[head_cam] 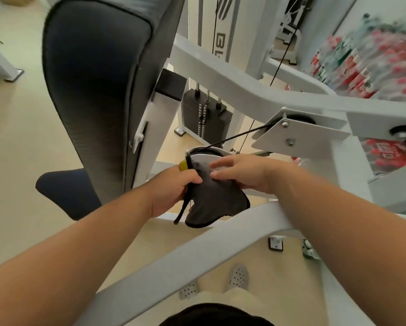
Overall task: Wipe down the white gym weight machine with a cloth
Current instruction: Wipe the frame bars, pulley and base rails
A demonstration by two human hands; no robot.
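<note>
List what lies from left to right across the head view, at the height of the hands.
Dark blue padded seat → left hand, gripping a yellow-capped black lever → dark grey cloth → right hand, pinching the cloth → blurred red-labelled packs.

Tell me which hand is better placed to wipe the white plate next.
Probably the right hand: it pinches the cloth right at the plate. The left hand grips the black lever, so it is less free.

Dark grey cloth (218, 203): pinched by right hand (242, 172) over pulley disc (207, 158) of white weight machine (220, 74); left hand (173, 187) grips black lever (181, 212).
</note>
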